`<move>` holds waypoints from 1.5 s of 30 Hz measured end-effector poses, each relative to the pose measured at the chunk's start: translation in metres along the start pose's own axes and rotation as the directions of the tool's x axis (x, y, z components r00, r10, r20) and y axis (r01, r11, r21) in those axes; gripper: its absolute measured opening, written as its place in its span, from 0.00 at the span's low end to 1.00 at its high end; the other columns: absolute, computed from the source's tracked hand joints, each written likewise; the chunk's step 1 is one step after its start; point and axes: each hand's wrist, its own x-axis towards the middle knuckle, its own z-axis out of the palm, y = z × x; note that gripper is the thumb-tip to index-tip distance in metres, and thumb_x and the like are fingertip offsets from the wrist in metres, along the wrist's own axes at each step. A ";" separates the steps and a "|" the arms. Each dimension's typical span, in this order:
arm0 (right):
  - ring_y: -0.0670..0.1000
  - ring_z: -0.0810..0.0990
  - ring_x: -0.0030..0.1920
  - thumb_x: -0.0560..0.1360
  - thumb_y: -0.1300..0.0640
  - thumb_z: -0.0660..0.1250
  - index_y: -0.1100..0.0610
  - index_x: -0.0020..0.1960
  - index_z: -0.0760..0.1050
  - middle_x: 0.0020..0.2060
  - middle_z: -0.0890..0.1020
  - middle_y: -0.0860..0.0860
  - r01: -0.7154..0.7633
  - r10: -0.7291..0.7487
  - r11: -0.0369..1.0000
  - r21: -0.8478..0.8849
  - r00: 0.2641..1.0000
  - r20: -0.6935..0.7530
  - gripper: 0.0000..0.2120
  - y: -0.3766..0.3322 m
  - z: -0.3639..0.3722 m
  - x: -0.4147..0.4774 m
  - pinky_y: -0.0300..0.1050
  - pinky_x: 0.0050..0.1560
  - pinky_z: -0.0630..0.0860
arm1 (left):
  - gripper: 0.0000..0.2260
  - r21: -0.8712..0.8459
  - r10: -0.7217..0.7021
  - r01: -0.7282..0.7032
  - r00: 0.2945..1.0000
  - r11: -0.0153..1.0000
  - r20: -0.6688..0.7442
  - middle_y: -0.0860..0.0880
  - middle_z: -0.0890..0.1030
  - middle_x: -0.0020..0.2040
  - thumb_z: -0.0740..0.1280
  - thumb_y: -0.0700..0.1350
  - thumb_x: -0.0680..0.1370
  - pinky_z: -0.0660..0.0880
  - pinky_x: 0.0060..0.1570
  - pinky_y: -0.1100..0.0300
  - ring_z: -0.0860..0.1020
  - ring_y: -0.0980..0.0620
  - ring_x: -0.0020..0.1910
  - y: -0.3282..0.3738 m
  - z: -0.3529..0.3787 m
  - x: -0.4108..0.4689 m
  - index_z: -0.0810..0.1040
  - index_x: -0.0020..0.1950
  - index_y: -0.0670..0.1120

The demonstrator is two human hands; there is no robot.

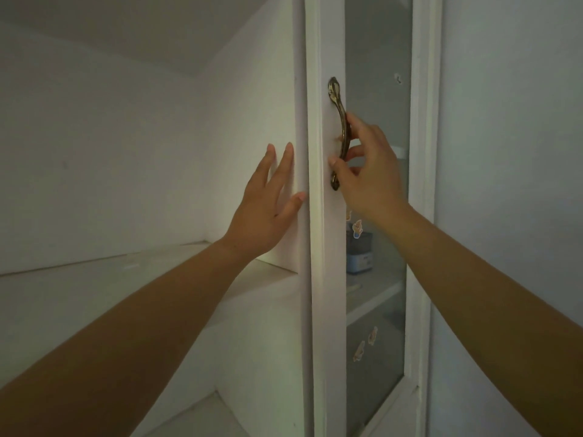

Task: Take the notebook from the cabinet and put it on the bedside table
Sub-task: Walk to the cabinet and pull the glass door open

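So nearest to the camera it's just two bare forearms reaching up and away toward a white cabinet [262,310]. The left hand [268,200] is spread flat, fingers loose and holding nothing, pressed against the cabinet's side panel right at the edge of the door frame. My guess is it's bracing the cabinet so it doesn't shift when the door gets pulled.

The right hand [367,167] is curled around the brass handle [339,134], thumb on the near side and fingers hooked behind it, on the glass door [375,216]. That's the obvious grip for swinging the door open, and to me the door looks shut or barely cracked, so the opening step is only starting.

Further in, behind the glass, there's a shelf [375,294] with a small blue container [359,257] on it, and a few little stickers [366,342] on the pane lower down.

The notebook itself? Honestly can't spot it. The glass is dim and hazy, so it could be somewhere on the shelves inside, but nothing I can see reads clearly as a notebook, so I can't say how it looks. No bedside table in view either
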 end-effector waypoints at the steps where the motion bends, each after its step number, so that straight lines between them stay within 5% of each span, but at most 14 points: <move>1: 0.45 0.75 0.49 0.74 0.59 0.65 0.53 0.71 0.62 0.55 0.71 0.49 -0.005 0.005 1.000 -0.006 1.000 -0.004 0.27 0.000 0.000 0.000 0.26 0.43 0.74 | 0.28 0.007 0.006 -0.006 1.000 1.000 -0.005 0.51 0.42 0.77 0.53 0.58 0.79 0.45 0.69 0.57 0.43 0.53 0.75 -0.001 0.001 -0.001 0.42 0.75 0.58; 21: 0.42 0.79 0.39 0.74 0.59 0.67 0.51 0.68 0.68 0.48 0.79 0.48 -0.155 0.161 0.980 0.124 0.986 -0.047 0.23 -0.016 -0.006 0.007 0.23 0.35 0.72 | 0.29 0.025 0.020 -0.020 1.000 0.999 0.006 0.54 0.42 0.77 0.49 0.62 0.76 0.48 0.67 0.57 0.44 0.53 0.76 -0.009 0.002 -0.003 0.42 0.74 0.61; 25: 0.41 0.78 0.39 0.73 0.61 0.67 0.52 0.66 0.70 0.48 0.80 0.49 -0.191 0.204 0.971 0.145 0.976 -0.079 0.21 -0.022 -0.004 0.008 0.20 0.37 0.70 | 0.28 0.012 0.022 -0.022 1.000 1.000 -0.002 0.53 0.44 0.77 0.50 0.62 0.76 0.48 0.67 0.58 0.45 0.53 0.76 -0.009 0.002 -0.003 0.43 0.74 0.60; 31: 0.43 0.79 0.39 0.73 0.63 0.67 0.52 0.67 0.69 0.39 0.78 0.42 -0.210 0.219 0.967 0.145 0.975 -0.049 0.24 -0.025 -0.006 0.004 0.29 0.44 0.76 | 0.28 -0.025 0.042 -0.041 0.999 0.999 0.014 0.53 0.44 0.77 0.51 0.62 0.76 0.48 0.68 0.58 0.45 0.55 0.75 -0.010 -0.001 -0.005 0.44 0.74 0.61; 36: 0.37 0.76 0.36 0.73 0.63 0.66 0.52 0.68 0.67 0.38 0.76 0.39 -0.196 0.203 0.972 0.126 0.978 -0.049 0.24 -0.024 -0.006 0.002 0.21 0.41 0.71 | 0.28 -0.089 0.081 -0.074 0.993 0.993 0.082 0.57 0.42 0.76 0.54 0.61 0.76 0.48 0.68 0.60 0.43 0.62 0.72 -0.019 -0.007 -0.006 0.43 0.72 0.64; 40: 0.40 0.77 0.40 0.73 0.62 0.67 0.52 0.68 0.68 0.40 0.76 0.40 -0.189 0.196 0.973 0.131 0.979 -0.046 0.24 -0.025 -0.004 0.002 0.21 0.42 0.70 | 0.29 -0.096 0.083 -0.074 0.992 0.993 0.097 0.55 0.41 0.77 0.53 0.61 0.75 0.49 0.68 0.59 0.42 0.59 0.74 -0.018 -0.007 -0.005 0.43 0.73 0.62; 45: 0.45 0.80 0.41 0.72 0.63 0.67 0.53 0.67 0.69 0.40 0.78 0.46 -0.189 0.198 0.968 0.166 0.979 -0.038 0.25 -0.023 -0.009 0.004 0.30 0.46 0.76 | 0.29 -0.111 0.078 -0.067 0.993 0.992 0.094 0.55 0.41 0.77 0.54 0.61 0.75 0.49 0.69 0.58 0.42 0.60 0.73 -0.017 -0.008 -0.005 0.44 0.73 0.63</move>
